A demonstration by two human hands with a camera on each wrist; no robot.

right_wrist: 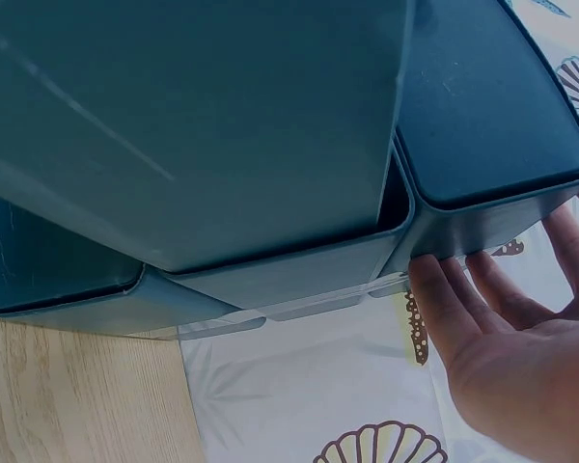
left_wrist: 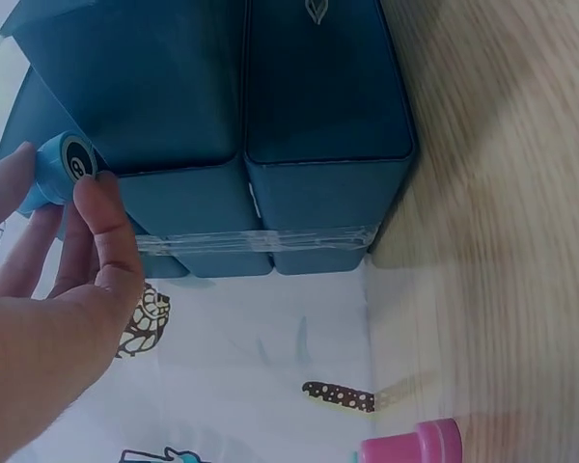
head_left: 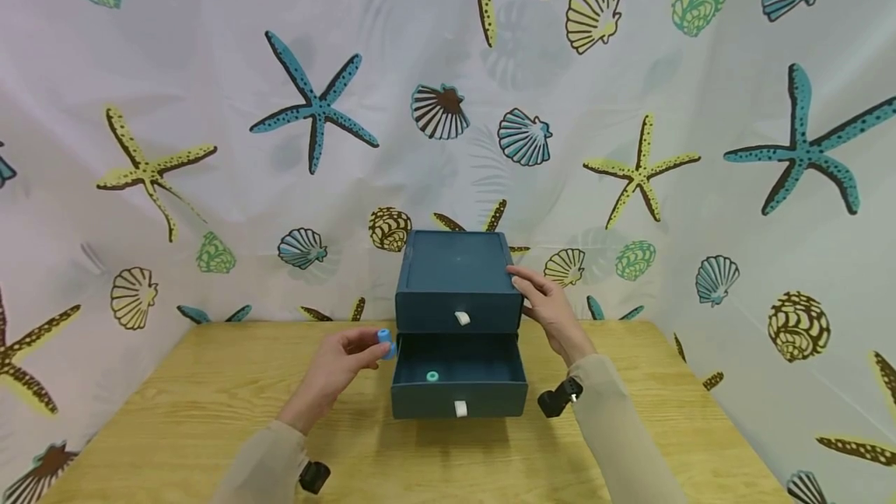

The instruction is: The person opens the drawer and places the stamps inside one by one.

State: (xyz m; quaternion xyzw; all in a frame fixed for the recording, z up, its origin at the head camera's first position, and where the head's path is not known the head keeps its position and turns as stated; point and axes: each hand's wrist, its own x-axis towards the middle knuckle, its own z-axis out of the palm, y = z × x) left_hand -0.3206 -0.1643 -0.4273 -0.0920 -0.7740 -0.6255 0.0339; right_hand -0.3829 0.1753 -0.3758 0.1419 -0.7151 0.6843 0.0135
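The person's left hand (head_left: 343,360) pinches a small blue cap (head_left: 384,340) between thumb and fingertips, holding it just beside the left edge of the open bottom drawer (head_left: 458,387) of a dark blue box (head_left: 456,280). From the left wrist the cap (left_wrist: 60,170) shows as a short blue cylinder with a dark round face, the thumb (left_wrist: 104,224) pressed against it, the box (left_wrist: 270,125) close behind.

The right hand (head_left: 549,309) lies against the right side of the box near its top, fingers straight and spread, gripping nothing. The right wrist view shows those fingers (right_wrist: 444,304) flat along the box's edge.

The bottom drawer is pulled out toward the person, and a small teal ring (head_left: 432,376) lies on its floor. The top drawer (head_left: 458,313) is shut. Each drawer has a small white pull tab on its front.

The box stands on a wooden table (head_left: 210,403), near its back edge. A curtain (head_left: 210,99) printed with starfish and shells hangs behind and to both sides. In the left wrist view a pink thing (left_wrist: 415,446) lies at the bottom edge, too cut off to tell what it is
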